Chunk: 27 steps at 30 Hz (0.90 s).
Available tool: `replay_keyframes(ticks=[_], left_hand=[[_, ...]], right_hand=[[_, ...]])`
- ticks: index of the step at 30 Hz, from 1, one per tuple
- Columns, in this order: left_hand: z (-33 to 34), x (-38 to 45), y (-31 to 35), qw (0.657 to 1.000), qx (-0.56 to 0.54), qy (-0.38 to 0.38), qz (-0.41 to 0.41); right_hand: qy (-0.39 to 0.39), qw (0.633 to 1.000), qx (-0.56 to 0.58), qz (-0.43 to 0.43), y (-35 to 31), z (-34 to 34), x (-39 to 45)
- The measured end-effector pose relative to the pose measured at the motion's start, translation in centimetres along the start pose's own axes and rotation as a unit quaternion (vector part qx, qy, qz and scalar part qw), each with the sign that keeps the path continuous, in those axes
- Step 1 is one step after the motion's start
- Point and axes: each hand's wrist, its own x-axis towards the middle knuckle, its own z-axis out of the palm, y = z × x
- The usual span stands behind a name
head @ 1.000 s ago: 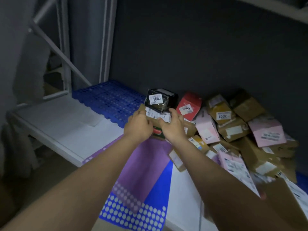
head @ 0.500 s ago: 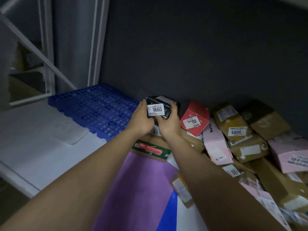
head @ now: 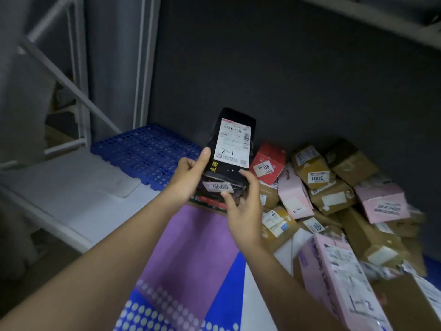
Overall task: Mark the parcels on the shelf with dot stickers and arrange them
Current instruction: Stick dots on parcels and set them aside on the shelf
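**2 hands, 1 black parcel raised over the shelf**

Item 1: black parcel (head: 230, 149), held upright and tilted slightly back above the shelf (head: 71, 187), clear of the pile. White shipping label (head: 232, 143) faces the camera, handwritten "2-1" near its lower edge. A small numbered tag (head: 218, 187) on the bottom face reads upside down.

Item 2: left hand (head: 191, 176), gripping the parcel's left edge, thumb laid up along the side, remaining fingers hidden behind the parcel.

Item 3: right hand (head: 241, 209), cupped under the parcel's lower right corner, fingertips touching the bottom edge and the front face, fingers partly spread.

Item 4: heap of parcels (head: 334, 199) to the right, against the dark back wall. It includes a red box (head: 269, 166) with a white tag, a brown box (head: 312, 168) tagged "3001", pink boxes (head: 293, 194) and several more brown cartons, lying at mixed angles and touching one another. A large pink parcel (head: 338, 278) lies nearest the camera, blurred.

Item 5: sticker sheets (head: 191, 259), purple and blue, flat on the shelf under both forearms; rows of pale dots show at the near end.

Item 6: blue perforated mat (head: 145, 151), at the rear left of the shelf, just left of the held parcel.

Item 7: brown box with a green and red band (head: 210, 203), directly below the hands, mostly hidden.
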Motion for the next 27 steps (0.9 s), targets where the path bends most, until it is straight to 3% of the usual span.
replay_keyframes(ticks=[5,9,12,27], left_hand=[[-0.8,-6.6,0.5,0.997,-0.055,-0.018,-0.045],[-0.6,-12.0,0.5,0.993,-0.099,-0.042,-0.044],[-0.2,-15.3,0.4,0.994,-0.082,-0.059,-0.033],[2.5,-23.0,-2.3,0.983,-0.06,-0.143,-0.099]], right_hand=[[-0.044,0.997,0.065,-0.002,-4.2,-3.4,-6.9],[-0.031,0.96,0.228,0.159,-7.5,-6.6,-9.6],[-0.052,0.939,0.242,0.237,-9.4,-8.1,-10.7],[-0.036,0.947,0.215,0.236,-8.5,-13.1,-17.8]])
